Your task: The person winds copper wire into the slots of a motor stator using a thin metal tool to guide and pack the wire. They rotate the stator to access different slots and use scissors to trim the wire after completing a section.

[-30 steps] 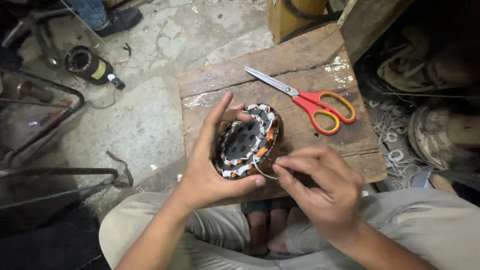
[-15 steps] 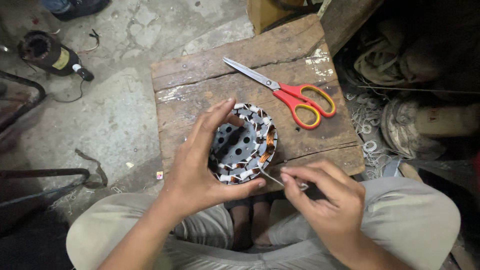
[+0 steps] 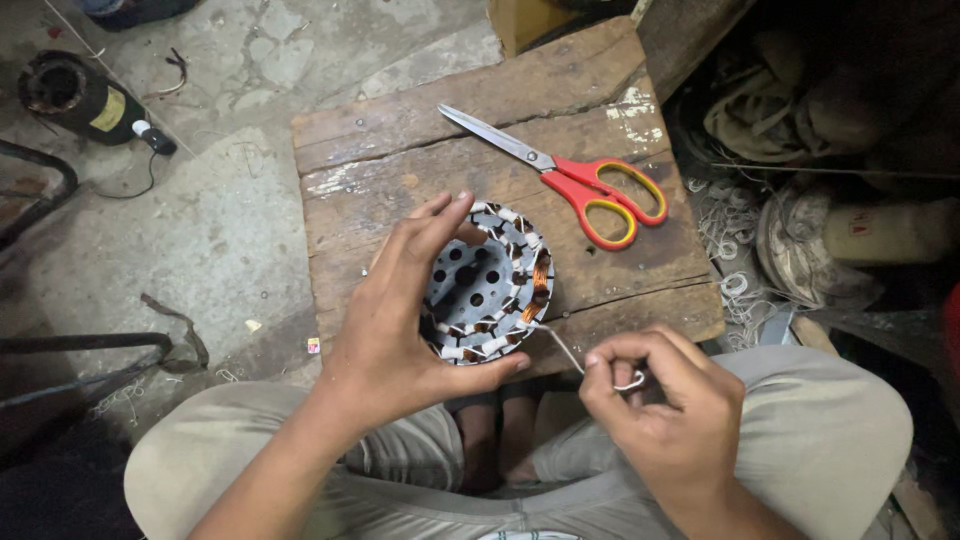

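A yellow label (image 3: 108, 110) is seen on the dark cylinder (image 3: 75, 98) lying at upper left on the floor.

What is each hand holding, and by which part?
Left hand grips the stator by its outer rim; right hand pinches the wire near its free end.

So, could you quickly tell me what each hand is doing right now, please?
Left hand: closed around the round motor coil, held over the wooden board.
Right hand: pinching a thin wire that leads from the coil.
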